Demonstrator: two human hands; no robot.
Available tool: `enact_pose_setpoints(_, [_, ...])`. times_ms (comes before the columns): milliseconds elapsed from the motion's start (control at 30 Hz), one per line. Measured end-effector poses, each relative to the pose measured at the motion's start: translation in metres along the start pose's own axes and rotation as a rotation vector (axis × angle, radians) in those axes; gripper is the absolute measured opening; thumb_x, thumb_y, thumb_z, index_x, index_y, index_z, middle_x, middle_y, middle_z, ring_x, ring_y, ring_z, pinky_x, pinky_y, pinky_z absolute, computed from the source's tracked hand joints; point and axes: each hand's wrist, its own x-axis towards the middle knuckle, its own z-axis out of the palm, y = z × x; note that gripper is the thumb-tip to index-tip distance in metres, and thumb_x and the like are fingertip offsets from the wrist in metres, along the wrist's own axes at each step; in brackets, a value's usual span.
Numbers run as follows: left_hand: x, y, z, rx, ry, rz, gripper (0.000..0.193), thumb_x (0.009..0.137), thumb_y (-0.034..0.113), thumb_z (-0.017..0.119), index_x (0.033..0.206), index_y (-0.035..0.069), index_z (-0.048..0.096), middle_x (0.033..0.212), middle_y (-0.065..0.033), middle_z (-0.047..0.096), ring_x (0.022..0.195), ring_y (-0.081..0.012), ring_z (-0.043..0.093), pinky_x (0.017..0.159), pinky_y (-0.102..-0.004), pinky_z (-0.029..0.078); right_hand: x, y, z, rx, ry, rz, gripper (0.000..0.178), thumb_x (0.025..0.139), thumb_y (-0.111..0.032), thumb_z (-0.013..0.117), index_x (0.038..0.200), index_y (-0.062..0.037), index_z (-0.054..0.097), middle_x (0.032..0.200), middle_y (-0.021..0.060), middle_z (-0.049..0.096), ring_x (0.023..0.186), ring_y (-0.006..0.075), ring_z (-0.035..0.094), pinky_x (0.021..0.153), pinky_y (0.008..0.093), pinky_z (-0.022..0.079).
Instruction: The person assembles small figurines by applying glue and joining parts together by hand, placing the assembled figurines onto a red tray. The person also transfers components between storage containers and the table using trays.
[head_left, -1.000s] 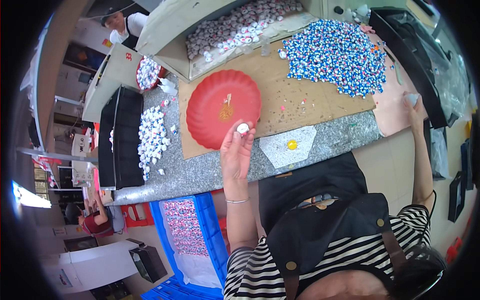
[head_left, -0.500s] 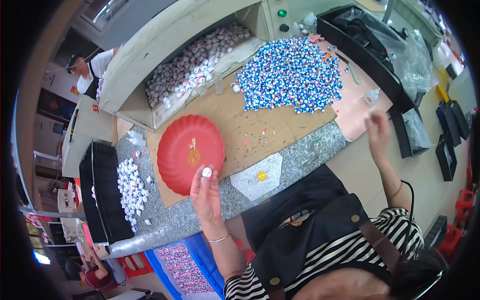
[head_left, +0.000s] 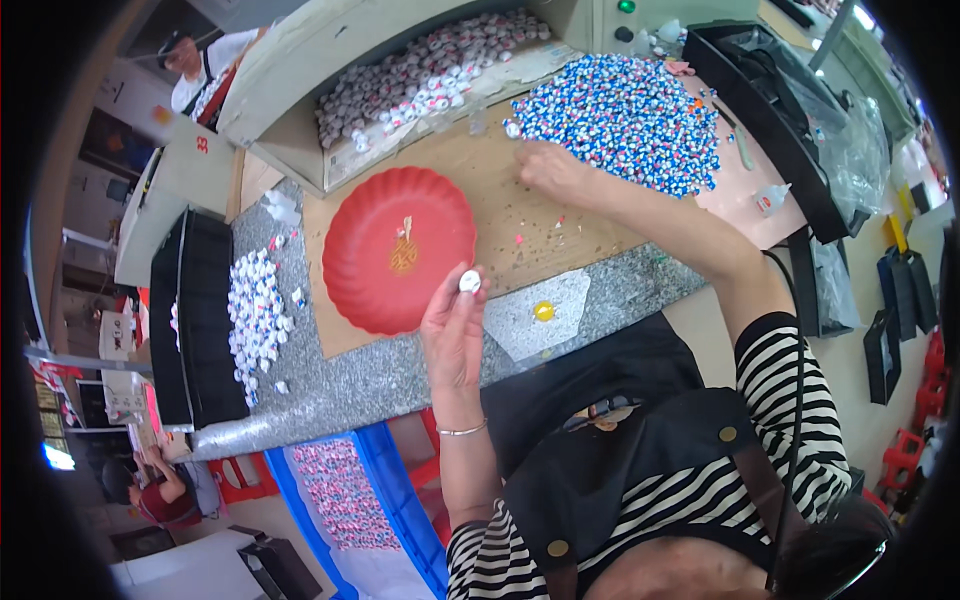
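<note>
A person's left hand (head_left: 455,338) pinches a small white piece (head_left: 470,282) above a table (head_left: 335,385).

It is by the near right rim of a red dish (head_left: 365,215); the right hand (head_left: 555,172) is near the left edge of a blue-and-white pile (head_left: 622,120), its grip too obscured to tell.

The piece (head_left: 469,282) in the left grip (head_left: 453,332) is white; the dish (head_left: 365,215) beyond it is red with a gold emblem (head_left: 403,256); beside the right grip (head_left: 552,170), the heap (head_left: 622,118) mixes blue, white and pink.
</note>
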Motion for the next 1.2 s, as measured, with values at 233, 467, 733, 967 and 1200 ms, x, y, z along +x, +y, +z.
enact_pose_setpoints(233, [-0.009,-0.014,-0.004,0.005,-0.038,-0.026,0.032,0.089,0.0,0.055,0.121,-0.001,0.054,0.109,-0.0115,0.062,0.099,-0.0191,0.06,0.09,-0.0292,0.048,-0.061,-0.03,-0.068,0.553,0.008,0.212,0.011,0.08,-0.006,0.059,0.09,-0.0016,0.06,0.086,0.0143,0.056,0.085,0.0328,0.058,0.073,0.0406,0.046])
enact_pose_setpoints(467, [-0.017,-0.031,-0.004,0.025,-0.026,-0.091,0.033,0.087,-0.003,0.057,0.12,-0.002,0.054,0.109,-0.012,0.062,0.099,-0.0189,0.061,0.089,-0.0297,0.049,-0.104,-0.037,-0.077,0.488,-0.133,0.337,0.012,0.079,-0.009,0.063,0.088,-0.001,0.063,0.084,0.0142,0.061,0.078,0.0345,0.06,0.069,0.0418,0.048])
enact_pose_setpoints(733, [-0.025,-0.039,-0.011,0.336,0.007,0.019,0.038,0.083,-0.008,0.06,0.119,-0.003,0.054,0.106,-0.0096,0.062,0.096,-0.0133,0.06,0.088,-0.0253,0.048,-0.094,-0.056,-0.093,0.532,-0.214,0.36,0.015,0.078,-0.013,0.062,0.089,-0.0025,0.066,0.083,0.0153,0.064,0.078,0.0336,0.062,0.069,0.0417,0.049])
enact_pose_setpoints(967, [-0.027,-0.037,-0.015,0.431,0.051,0.157,0.034,0.084,-0.007,0.06,0.118,-0.004,0.054,0.104,-0.0087,0.062,0.094,-0.0123,0.06,0.085,-0.0241,0.048,-0.085,-0.1,-0.111,0.814,-0.057,0.341,0.012,0.08,-0.01,0.063,0.088,-0.0011,0.064,0.081,0.0142,0.063,0.076,0.0331,0.062,0.066,0.0398,0.049])
enact_pose_setpoints(1200, [-0.031,-0.021,-0.026,0.456,0.071,0.205,0.033,0.084,-0.006,0.061,0.116,-0.005,0.054,0.104,-0.0069,0.059,0.094,-0.0125,0.059,0.084,-0.0237,0.049,-0.074,-0.12,-0.097,0.627,-0.142,-0.054,0.009,0.07,-0.004,0.06,0.078,-0.0018,0.059,0.076,0.0123,0.057,0.078,0.0315,0.06,0.067,0.0399,0.049])
